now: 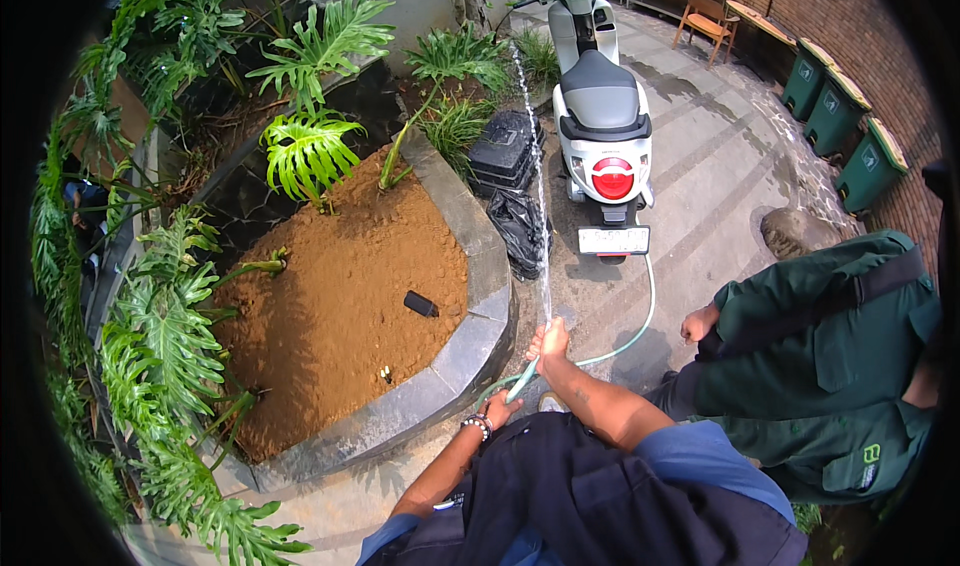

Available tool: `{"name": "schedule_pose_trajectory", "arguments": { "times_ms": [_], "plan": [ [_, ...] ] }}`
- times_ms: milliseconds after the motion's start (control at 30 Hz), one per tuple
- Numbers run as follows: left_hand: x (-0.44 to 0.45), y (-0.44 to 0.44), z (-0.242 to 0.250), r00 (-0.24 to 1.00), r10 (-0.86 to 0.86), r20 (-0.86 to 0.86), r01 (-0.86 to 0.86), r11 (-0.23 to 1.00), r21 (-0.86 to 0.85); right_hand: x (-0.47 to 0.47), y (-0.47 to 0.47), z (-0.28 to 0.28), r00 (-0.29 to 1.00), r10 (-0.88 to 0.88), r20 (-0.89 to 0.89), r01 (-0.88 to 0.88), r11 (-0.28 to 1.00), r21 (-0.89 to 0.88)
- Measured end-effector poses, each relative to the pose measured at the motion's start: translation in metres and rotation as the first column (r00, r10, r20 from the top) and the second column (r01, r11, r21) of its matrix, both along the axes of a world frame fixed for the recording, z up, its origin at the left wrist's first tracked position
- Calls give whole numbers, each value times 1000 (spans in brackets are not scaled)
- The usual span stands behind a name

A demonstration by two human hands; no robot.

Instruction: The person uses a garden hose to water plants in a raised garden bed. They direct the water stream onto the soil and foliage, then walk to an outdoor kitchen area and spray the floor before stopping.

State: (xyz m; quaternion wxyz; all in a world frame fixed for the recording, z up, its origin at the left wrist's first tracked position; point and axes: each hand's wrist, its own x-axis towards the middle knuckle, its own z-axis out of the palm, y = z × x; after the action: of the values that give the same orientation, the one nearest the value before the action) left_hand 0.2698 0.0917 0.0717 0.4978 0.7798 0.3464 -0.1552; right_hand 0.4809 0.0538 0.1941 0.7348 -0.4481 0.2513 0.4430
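My right hand [551, 341] grips the end of a pale green garden hose [523, 381], with its fingers wrapped around the outlet. A narrow jet of water [534, 168] shoots from it, away from me, passing between the planter and the scooter toward the plants at the back. Closer to my body, my left hand [501, 408] holds the same hose lower down; a beaded bracelet is on that wrist. Behind my hands the hose loops right and runs along the paving toward the white scooter [607, 153].
A stone-edged planter [469, 348] with bare brown soil and philodendrons lies left. Black cases [506, 150] and a black plastic bag [517, 232] stand beside it. A person in a green jacket [810, 341] is close on my right. Green bins [870, 165] line the brick wall.
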Motion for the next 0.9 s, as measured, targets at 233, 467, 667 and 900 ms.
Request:
{"name": "schedule_pose_trajectory", "arguments": {
  "times_ms": [233, 467, 667, 900],
  "plan": [
    [-3, -3, 0, 999, 10, 34, -11, 1000, 27, -4, -1, -5, 1000, 12, -27, -12, 1000, 15],
    [-5, 0, 23, 1000, 23, -15, -23, 1000, -19, -8, 3, -9, 999, 10, -33, -11, 1000, -10],
    [-6, 3, 40, 999, 44, -18, -45, 999, -30, -10, 11, -9, 1000, -1, -12, 1, 1000, -16],
    [-11, 1, 14, 999, 44, 23, -44, 999, 13, -11, 13, -12, 1000, 15, -26, -16, 999, -47]
  ]
}}
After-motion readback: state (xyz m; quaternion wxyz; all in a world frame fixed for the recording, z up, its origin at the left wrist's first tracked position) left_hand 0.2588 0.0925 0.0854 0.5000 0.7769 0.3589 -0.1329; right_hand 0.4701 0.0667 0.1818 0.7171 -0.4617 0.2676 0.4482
